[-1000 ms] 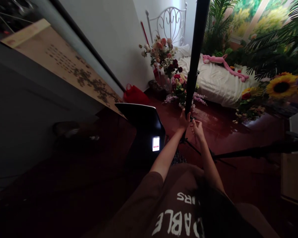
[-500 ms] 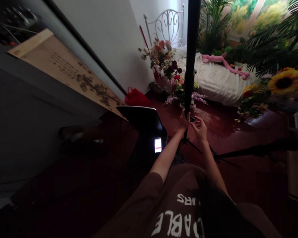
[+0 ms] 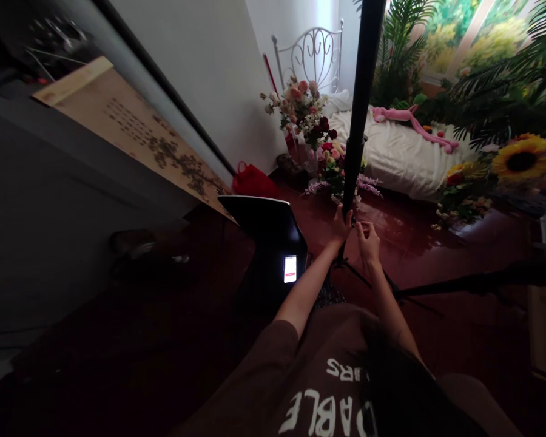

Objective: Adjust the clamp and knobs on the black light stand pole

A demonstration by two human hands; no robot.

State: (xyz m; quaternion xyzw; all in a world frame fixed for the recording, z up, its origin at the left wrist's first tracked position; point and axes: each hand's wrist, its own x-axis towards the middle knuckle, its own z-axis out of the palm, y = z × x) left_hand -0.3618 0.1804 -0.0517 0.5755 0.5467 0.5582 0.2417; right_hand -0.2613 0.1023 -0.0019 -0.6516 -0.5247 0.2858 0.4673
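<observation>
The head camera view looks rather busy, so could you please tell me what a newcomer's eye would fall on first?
The tall black stand pole rising through the middle catches the eye first, with the person's left hand on it and the right hand just beside it. Beyond it, at upper right, a pink plush toy lies on white bedding. A large sunflower glows at the right edge, and a bouquet of roses stands ahead.

Two hands (image 3: 341, 226) (image 3: 368, 241), one black tripod stand (image 3: 357, 121)
</observation>
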